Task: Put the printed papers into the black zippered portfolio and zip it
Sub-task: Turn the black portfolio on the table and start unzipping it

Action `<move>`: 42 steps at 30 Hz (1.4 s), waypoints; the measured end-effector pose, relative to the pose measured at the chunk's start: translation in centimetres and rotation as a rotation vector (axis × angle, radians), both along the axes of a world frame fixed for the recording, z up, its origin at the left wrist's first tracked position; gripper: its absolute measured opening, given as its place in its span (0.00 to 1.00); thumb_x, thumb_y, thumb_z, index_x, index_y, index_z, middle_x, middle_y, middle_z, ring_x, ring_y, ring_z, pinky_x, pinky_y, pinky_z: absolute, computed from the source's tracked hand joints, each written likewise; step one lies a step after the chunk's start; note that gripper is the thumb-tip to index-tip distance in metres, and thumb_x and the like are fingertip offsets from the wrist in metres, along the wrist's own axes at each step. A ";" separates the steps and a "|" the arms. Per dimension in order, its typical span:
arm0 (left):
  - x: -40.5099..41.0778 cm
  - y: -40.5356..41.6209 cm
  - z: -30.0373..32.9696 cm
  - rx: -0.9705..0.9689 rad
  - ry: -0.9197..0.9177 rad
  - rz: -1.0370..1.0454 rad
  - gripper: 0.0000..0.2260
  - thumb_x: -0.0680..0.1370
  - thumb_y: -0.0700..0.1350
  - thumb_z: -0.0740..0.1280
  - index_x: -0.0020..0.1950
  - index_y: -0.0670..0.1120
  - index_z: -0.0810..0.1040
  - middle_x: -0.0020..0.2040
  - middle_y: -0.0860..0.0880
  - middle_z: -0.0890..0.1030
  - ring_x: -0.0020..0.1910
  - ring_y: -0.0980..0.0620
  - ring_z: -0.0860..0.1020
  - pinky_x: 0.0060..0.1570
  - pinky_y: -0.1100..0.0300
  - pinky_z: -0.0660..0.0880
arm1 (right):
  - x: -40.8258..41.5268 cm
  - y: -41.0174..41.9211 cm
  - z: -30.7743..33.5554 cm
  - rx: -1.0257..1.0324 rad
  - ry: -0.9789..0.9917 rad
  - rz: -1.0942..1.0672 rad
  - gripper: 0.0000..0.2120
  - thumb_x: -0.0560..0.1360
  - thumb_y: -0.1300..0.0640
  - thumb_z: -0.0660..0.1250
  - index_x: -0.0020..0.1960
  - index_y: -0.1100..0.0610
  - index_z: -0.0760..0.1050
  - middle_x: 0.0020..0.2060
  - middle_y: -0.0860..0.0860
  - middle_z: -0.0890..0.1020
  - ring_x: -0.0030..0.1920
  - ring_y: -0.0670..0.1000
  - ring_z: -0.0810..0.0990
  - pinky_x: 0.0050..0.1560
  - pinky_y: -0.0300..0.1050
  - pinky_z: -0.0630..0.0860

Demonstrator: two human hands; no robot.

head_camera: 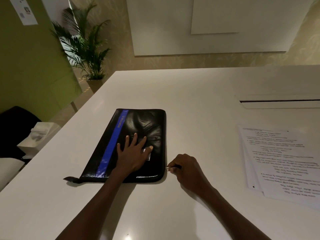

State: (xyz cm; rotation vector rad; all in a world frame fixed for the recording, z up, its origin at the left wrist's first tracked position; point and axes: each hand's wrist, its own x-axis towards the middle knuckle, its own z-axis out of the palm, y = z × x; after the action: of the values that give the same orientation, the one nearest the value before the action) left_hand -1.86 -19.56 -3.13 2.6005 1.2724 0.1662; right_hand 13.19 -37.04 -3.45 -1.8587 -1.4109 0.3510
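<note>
The black zippered portfolio with a blue stripe lies flat on the white table, its cover closed. My left hand presses flat on its cover, fingers spread. At the portfolio's right edge near the front corner, my right hand pinches the small metal zipper pull. The printed papers lie in a loose stack on the table at the right, apart from the portfolio.
A slot-like opening sits in the table at the far right. A tissue box stands on a lower surface to the left, beside a dark chair. A potted palm stands beyond the table's left corner.
</note>
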 end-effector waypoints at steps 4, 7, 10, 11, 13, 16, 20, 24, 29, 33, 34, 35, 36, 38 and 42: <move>-1.8 -0.2 0.2 -0.092 -0.108 -0.146 0.34 0.73 0.70 0.42 0.76 0.60 0.58 0.80 0.53 0.51 0.79 0.48 0.45 0.72 0.35 0.38 | -0.4 -0.2 0.2 -0.002 -0.053 -0.024 0.05 0.74 0.59 0.69 0.44 0.51 0.83 0.39 0.45 0.81 0.45 0.46 0.76 0.47 0.41 0.71; -3.1 -0.8 -0.4 -0.019 -0.106 -0.166 0.32 0.73 0.69 0.41 0.75 0.62 0.58 0.79 0.55 0.52 0.79 0.51 0.46 0.73 0.36 0.39 | -0.7 -0.5 0.3 0.008 -0.088 -0.011 0.04 0.74 0.58 0.69 0.44 0.52 0.83 0.38 0.46 0.80 0.43 0.46 0.75 0.44 0.37 0.69; -2.9 -0.9 -0.6 0.023 -0.086 -0.148 0.28 0.76 0.66 0.42 0.75 0.64 0.58 0.79 0.56 0.52 0.79 0.51 0.47 0.73 0.36 0.39 | -0.8 -0.7 0.4 -0.012 -0.106 0.006 0.05 0.73 0.60 0.69 0.42 0.53 0.83 0.37 0.46 0.81 0.42 0.46 0.75 0.42 0.36 0.67; -2.6 -0.8 -0.5 0.026 -0.077 -0.136 0.26 0.77 0.65 0.43 0.75 0.64 0.58 0.79 0.56 0.52 0.79 0.51 0.47 0.73 0.36 0.39 | -0.8 -0.7 0.4 -0.027 -0.103 0.007 0.05 0.73 0.60 0.69 0.41 0.53 0.83 0.37 0.46 0.81 0.42 0.46 0.75 0.42 0.34 0.66; -2.4 -0.7 -0.5 0.037 -0.060 -0.120 0.25 0.78 0.63 0.44 0.75 0.64 0.58 0.79 0.56 0.52 0.79 0.51 0.46 0.73 0.36 0.39 | -0.9 -1.0 0.6 -0.041 -0.098 0.004 0.05 0.73 0.60 0.69 0.41 0.53 0.83 0.36 0.45 0.80 0.42 0.46 0.75 0.41 0.31 0.65; -2.3 -0.7 -0.8 0.052 -0.058 -0.114 0.25 0.78 0.63 0.44 0.75 0.64 0.58 0.79 0.56 0.52 0.79 0.50 0.46 0.73 0.36 0.39 | -1.3 -1.4 0.5 -0.053 -0.116 0.016 0.06 0.73 0.59 0.68 0.42 0.53 0.83 0.37 0.45 0.81 0.41 0.46 0.75 0.41 0.30 0.63; -2.1 -0.6 -1.0 0.063 -0.062 -0.102 0.24 0.79 0.62 0.44 0.75 0.64 0.58 0.79 0.55 0.52 0.79 0.50 0.46 0.72 0.36 0.38 | -2.9 -1.9 0.6 -0.055 -0.114 0.025 0.06 0.73 0.60 0.67 0.42 0.55 0.83 0.38 0.47 0.82 0.42 0.47 0.76 0.43 0.38 0.68; -2.1 -0.6 -1.2 0.072 -0.072 -0.098 0.23 0.79 0.62 0.45 0.75 0.64 0.58 0.79 0.55 0.52 0.79 0.49 0.46 0.72 0.36 0.38 | -4.5 -2.4 0.9 -0.033 -0.066 0.017 0.05 0.73 0.59 0.68 0.43 0.55 0.83 0.37 0.47 0.83 0.40 0.46 0.77 0.40 0.30 0.65; -2.0 -1.0 -1.0 0.066 -0.077 -0.085 0.24 0.79 0.62 0.44 0.75 0.63 0.59 0.79 0.55 0.52 0.79 0.50 0.46 0.72 0.37 0.37 | -6.8 -2.4 0.7 0.004 -0.007 -0.040 0.03 0.71 0.56 0.70 0.39 0.52 0.82 0.35 0.45 0.83 0.36 0.44 0.78 0.38 0.29 0.66; -1.9 -1.0 -1.0 0.070 -0.078 -0.092 0.23 0.80 0.61 0.46 0.75 0.63 0.59 0.79 0.55 0.52 0.79 0.49 0.46 0.72 0.37 0.37 | -8.2 -2.0 0.4 0.024 -0.020 -0.058 0.05 0.71 0.55 0.70 0.37 0.54 0.81 0.33 0.47 0.82 0.33 0.44 0.78 0.37 0.32 0.67; -1.9 -1.0 -1.0 0.072 -0.083 -0.094 0.22 0.80 0.61 0.46 0.75 0.63 0.59 0.79 0.55 0.52 0.79 0.49 0.46 0.72 0.38 0.37 | -8.3 -2.0 0.3 0.027 -0.030 -0.069 0.05 0.71 0.56 0.71 0.37 0.54 0.81 0.33 0.47 0.83 0.33 0.44 0.78 0.37 0.32 0.67; -1.9 -1.0 -1.0 0.072 -0.089 -0.095 0.22 0.80 0.61 0.46 0.75 0.63 0.59 0.79 0.55 0.52 0.79 0.49 0.46 0.72 0.38 0.37 | -8.4 -2.0 0.2 0.026 -0.038 -0.080 0.05 0.71 0.56 0.72 0.37 0.55 0.81 0.33 0.47 0.83 0.33 0.44 0.78 0.36 0.31 0.67; -1.9 -1.0 -1.0 0.073 -0.091 -0.094 0.23 0.80 0.61 0.46 0.75 0.63 0.59 0.79 0.55 0.53 0.79 0.49 0.46 0.72 0.38 0.37 | -8.6 -1.9 0.1 0.021 -0.042 -0.090 0.05 0.71 0.56 0.72 0.37 0.55 0.82 0.33 0.47 0.83 0.33 0.44 0.78 0.36 0.29 0.65; -2.0 -1.0 -1.1 0.072 -0.106 -0.092 0.24 0.79 0.61 0.46 0.75 0.61 0.61 0.79 0.54 0.54 0.79 0.49 0.48 0.72 0.40 0.37 | -9.0 -1.8 0.1 0.008 -0.037 -0.099 0.05 0.72 0.56 0.73 0.38 0.55 0.82 0.34 0.47 0.83 0.33 0.44 0.77 0.37 0.26 0.63; -2.5 -1.9 -0.3 0.024 -0.396 -0.058 0.21 0.78 0.55 0.59 0.69 0.49 0.74 0.71 0.47 0.72 0.71 0.48 0.69 0.73 0.45 0.60 | -9.2 -1.6 0.2 0.007 -0.073 -0.112 0.07 0.72 0.53 0.72 0.37 0.54 0.83 0.33 0.47 0.83 0.32 0.44 0.78 0.35 0.31 0.65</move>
State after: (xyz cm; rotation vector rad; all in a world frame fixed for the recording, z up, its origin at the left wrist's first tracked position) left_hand -4.34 -21.44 -3.48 2.4533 1.0567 0.6525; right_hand 4.01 -38.61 -3.21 -1.9528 -1.3471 0.2248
